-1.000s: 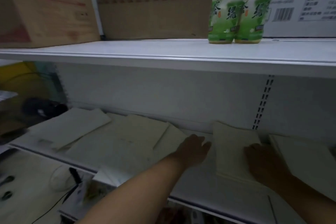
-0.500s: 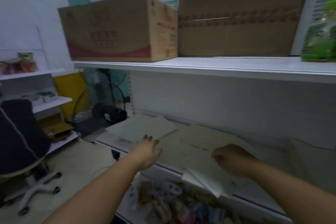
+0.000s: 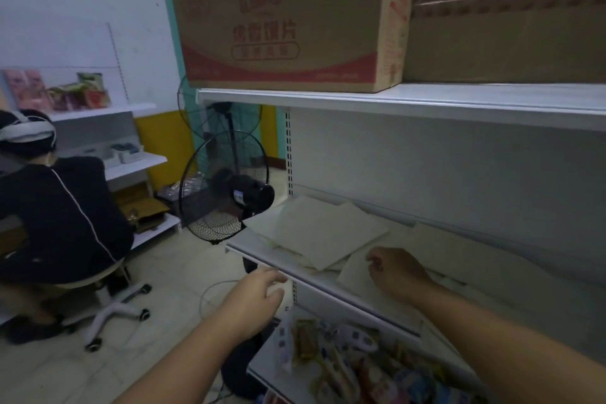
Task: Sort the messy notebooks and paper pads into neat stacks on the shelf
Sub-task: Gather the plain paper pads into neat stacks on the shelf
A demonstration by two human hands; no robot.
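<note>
Here the middle shelf (image 3: 278, 264) runs from the centre of the frame out to the right edge. Pale paper pads (image 3: 321, 233) lie across it in a loose, overlapping spread, their corners skewed at different angles. The biggest cluster sits at the shelf's left end, just right of the frame's centre. More pale sheets trail toward the right, dim and hard to tell apart.

The right hand (image 3: 396, 269) is over the shelf in the lower middle of the frame. Its knuckles are up and its fingers curl down onto one pad (image 3: 352, 274) that juts toward the front lip. I cannot tell whether the fingers pinch that pad or only rest on it. The left hand (image 3: 259, 297) hangs in front of the lip, further left and lower in the frame. Its fingers are loosely extended, holding nothing and touching no pad.

Above, an upper shelf (image 3: 426, 102) carries a printed cardboard box (image 3: 285, 20) with red lettering. A plain cardboard box (image 3: 508, 16) stands close against it at the upper right. At the bottom right, a lower shelf (image 3: 269, 367) holds colourful snack packets (image 3: 360, 361). A black fan (image 3: 226, 197) stands just left of the middle shelf's end. At the far left a person (image 3: 59, 207) in a dark top sits, back turned, on a chair (image 3: 114, 311) with a white wheeled base.
</note>
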